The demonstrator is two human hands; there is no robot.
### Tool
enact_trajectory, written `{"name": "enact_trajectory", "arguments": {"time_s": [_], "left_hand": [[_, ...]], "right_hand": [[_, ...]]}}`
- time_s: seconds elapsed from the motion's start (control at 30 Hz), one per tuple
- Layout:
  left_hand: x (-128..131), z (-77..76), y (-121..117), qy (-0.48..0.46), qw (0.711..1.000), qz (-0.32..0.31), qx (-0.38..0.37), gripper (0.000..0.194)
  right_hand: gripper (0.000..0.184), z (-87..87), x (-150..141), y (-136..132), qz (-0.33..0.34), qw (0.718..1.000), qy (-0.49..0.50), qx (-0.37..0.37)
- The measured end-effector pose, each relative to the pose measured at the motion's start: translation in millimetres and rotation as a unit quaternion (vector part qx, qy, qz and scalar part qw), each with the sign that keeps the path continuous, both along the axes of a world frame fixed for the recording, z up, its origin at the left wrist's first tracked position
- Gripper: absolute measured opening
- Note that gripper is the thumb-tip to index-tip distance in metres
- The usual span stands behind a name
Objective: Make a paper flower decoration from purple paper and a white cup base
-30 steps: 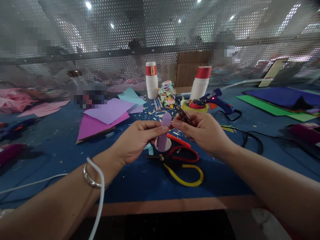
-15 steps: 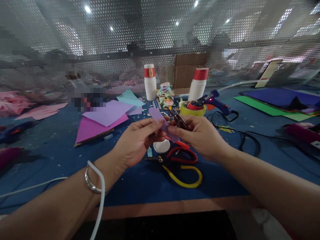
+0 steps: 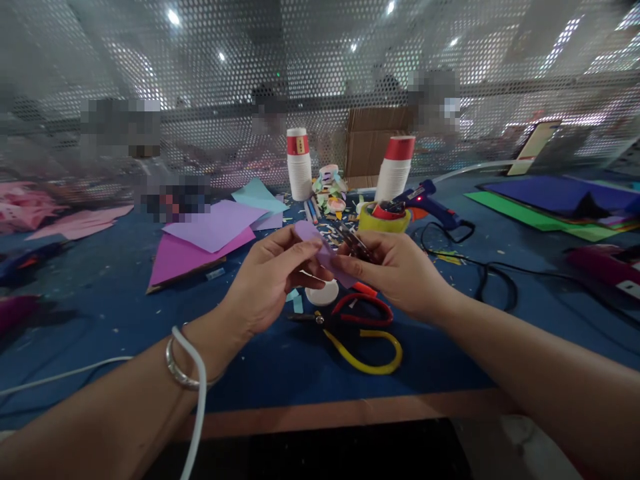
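My left hand (image 3: 273, 277) is closed, thumb and fingers pinching the upper part of a narrow purple paper strip (image 3: 327, 252). In my right hand (image 3: 403, 270) is a dark metal hand tool (image 3: 356, 243) with slim jaws pointing up and left; its exact kind is unclear. My right thumb also presses on the strip's lower part. On the table below the hands lie scissors (image 3: 367, 333) with one red and one yellow handle. Behind them are a white round disc (image 3: 323, 293) and small light-blue paper pieces (image 3: 298, 303).
Purple sheets (image 3: 215, 223) lie at left, green and blue sheets (image 3: 550, 200) at right. Two paper cup stacks (image 3: 299, 167) stand behind the hands. A blue glue gun (image 3: 433, 203) rests by a yellow container (image 3: 383, 222); its black cord (image 3: 487, 267) crosses the right side.
My left hand has slid slightly up along the purple strip, which has shifted a little left and down. My right hand keeps its hold on the tool.
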State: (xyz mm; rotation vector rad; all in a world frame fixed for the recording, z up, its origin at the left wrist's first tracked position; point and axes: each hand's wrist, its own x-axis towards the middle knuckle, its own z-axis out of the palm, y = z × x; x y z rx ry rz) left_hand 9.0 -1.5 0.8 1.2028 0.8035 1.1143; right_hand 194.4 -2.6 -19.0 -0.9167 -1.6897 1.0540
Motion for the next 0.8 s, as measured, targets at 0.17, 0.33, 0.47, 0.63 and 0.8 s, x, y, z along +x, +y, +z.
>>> {"name": "enact_trajectory", "arguments": {"time_s": [0.17, 0.33, 0.47, 0.63, 0.8], "left_hand": [[-1.8, 3.0, 1.4, -0.002, 0.999, 0.031, -0.043, 0.008], [-3.6, 6.4, 3.1, -0.036, 0.992, 0.059, -0.103, 0.010], [-1.3, 8.5, 2.5, -0.047, 0.987, 0.065, -0.138, 0.012], [-0.6, 10.1, 1.2, -0.052, 0.986, 0.042, -0.155, 0.015], [-3.9, 10.5, 2.5, -0.052, 0.980, 0.013, -0.190, 0.017]], "right_hand": [[0.034, 0.0, 2.3, -3.2, -0.019, 0.997, -0.060, 0.042], [0.042, 1.2, 5.3, -8.1, -0.064, 0.981, -0.139, 0.119], [0.045, 0.4, 6.0, -8.9, -0.085, 0.968, -0.192, 0.141], [0.043, 0.2, 4.9, -7.7, -0.100, 0.956, -0.221, 0.164], [0.040, 0.3, 4.2, -8.3, -0.098, 0.959, -0.201, 0.171]]}}
